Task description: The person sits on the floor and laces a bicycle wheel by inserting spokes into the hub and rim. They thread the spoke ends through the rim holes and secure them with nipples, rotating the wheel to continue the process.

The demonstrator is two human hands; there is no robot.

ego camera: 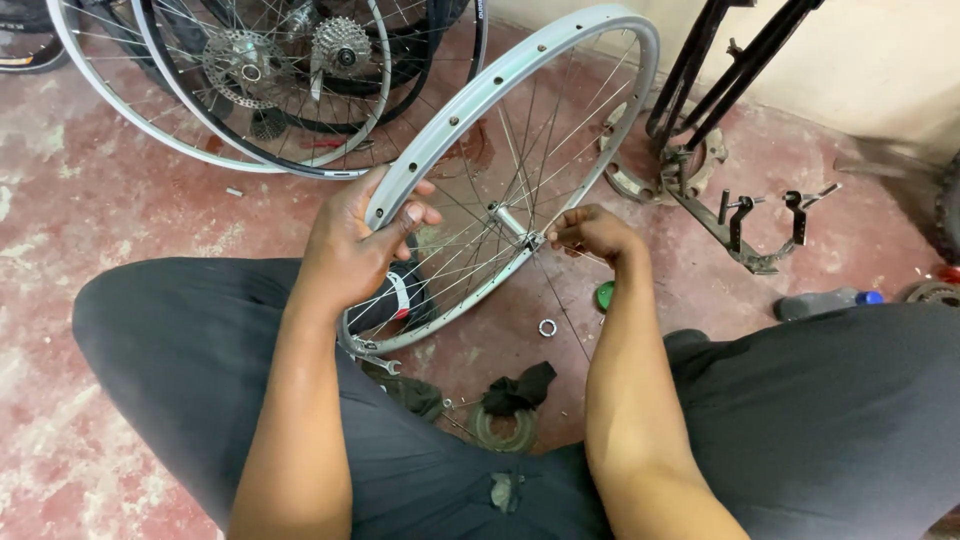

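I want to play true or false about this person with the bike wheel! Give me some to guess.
1. The left hand grips the silver wheel rim. True.
2. The right hand holds a hammer. False: its fingers pinch at the hub.
3. The wheel has a tyre on. False: the rim is bare.
4. A small metal ring lies on the floor. True.
5. More wheels lean behind. True.

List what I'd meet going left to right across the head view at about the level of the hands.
Left hand gripping the silver rim → wheel hub → right hand pinching at the spokes beside the hub → black truing stand on the floor → plastic bottle with blue cap.
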